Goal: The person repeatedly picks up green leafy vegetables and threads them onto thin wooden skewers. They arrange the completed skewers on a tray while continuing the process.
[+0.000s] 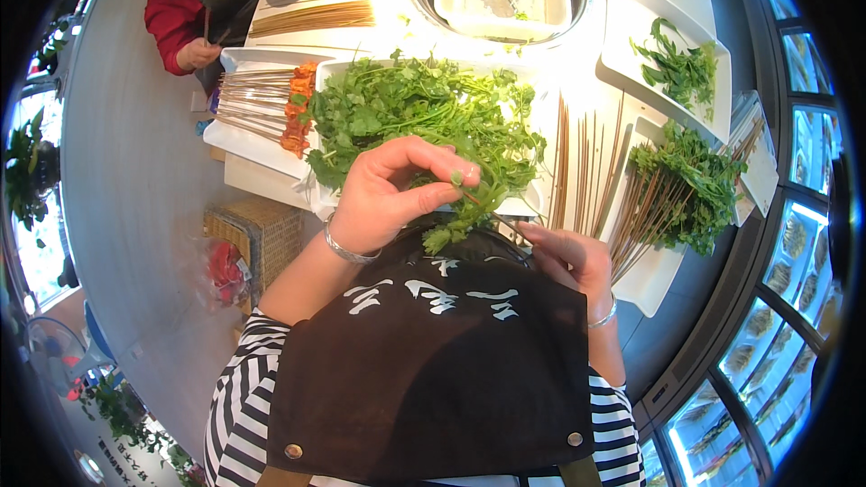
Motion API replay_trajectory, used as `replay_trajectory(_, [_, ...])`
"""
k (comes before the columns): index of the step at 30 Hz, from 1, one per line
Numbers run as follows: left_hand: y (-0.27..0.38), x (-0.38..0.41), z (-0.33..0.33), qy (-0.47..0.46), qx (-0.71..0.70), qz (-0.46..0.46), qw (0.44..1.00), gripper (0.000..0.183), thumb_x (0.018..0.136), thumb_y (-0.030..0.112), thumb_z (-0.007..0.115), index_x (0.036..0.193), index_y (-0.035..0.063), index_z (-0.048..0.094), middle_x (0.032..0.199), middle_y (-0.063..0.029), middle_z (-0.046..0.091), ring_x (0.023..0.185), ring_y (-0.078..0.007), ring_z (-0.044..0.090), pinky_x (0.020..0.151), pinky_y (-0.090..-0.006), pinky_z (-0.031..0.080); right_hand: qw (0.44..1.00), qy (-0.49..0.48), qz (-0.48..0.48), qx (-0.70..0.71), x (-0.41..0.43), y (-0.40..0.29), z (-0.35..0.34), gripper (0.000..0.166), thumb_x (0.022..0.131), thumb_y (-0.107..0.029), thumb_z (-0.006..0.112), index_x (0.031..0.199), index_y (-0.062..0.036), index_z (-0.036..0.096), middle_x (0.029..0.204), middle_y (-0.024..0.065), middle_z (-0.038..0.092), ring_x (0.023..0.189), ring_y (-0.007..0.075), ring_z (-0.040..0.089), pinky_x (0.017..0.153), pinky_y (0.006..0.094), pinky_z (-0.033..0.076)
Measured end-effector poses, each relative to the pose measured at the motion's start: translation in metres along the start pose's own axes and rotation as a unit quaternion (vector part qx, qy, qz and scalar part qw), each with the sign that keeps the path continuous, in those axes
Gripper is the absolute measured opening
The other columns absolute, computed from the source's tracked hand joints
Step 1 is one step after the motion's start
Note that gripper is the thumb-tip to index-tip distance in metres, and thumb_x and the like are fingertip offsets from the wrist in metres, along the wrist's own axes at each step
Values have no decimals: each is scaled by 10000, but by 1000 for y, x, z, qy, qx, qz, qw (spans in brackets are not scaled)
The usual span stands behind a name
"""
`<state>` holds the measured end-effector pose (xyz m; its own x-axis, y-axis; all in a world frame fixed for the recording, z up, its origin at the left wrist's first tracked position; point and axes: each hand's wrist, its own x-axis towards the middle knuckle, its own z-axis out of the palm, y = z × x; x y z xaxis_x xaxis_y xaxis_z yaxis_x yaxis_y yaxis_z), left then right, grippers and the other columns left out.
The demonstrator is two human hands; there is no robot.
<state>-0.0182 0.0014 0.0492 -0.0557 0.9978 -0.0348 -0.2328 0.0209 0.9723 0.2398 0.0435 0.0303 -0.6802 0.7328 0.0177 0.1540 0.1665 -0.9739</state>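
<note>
My left hand (399, 193) pinches a small bunch of cilantro (450, 233) between thumb and fingers, over the near edge of a white tray (534, 201). In my right hand (572, 260) is a thin bamboo skewer (504, 222); its upper end reaches the green stems at my left fingertips. Loose cilantro (406, 98) fills the tray beyond my hands. To the right, skewers threaded with leafy greens (697, 196) lie on another white tray (653, 284), and bare skewers (588, 162) lie on the table beside it.
At the left, a white tray (254, 142) holds skewers of red-coated food (298, 111). A person (196, 13) in red sleeves stands beyond it. More bare skewers (314, 17), a round well with a rectangular container (504, 24), and a tray of leafy greens (683, 71) are farther back.
</note>
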Motion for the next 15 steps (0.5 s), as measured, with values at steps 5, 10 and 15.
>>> replay_trajectory(5, [3, -5, -1, -7, -1, -53, 999, 122, 787, 4, 692, 864, 58, 614, 870, -81, 678, 885, -213, 648, 1010, -428, 366, 998, -21, -2, -62, 0, -6, -4, 363, 787, -11, 604, 1139, -85, 651, 662, 65, 558, 571, 194, 566, 536, 287, 430])
replay_trajectory(10, [0, -8, 0, -20, -5, -91, 996, 123, 781, -18, 685, 852, 51, 611, 898, -84, 673, 905, -198, 637, 1004, -415, 376, 998, -13, -23, -63, -1, -6, 2, 390, 765, 17, 607, 1134, -101, 656, 645, 46, 534, 554, 185, 547, 525, 286, 424])
replay_trajectory(15, [-11, -12, 6, 8, -36, -145, 989, 125, 782, -17, 687, 875, 20, 612, 996, -92, 644, 953, -178, 603, 949, -350, 415, 998, -11, -24, -60, 4, -2, 8, 391, 769, 15, 613, 1140, -103, 650, 634, 43, 530, 552, 174, 548, 523, 284, 423])
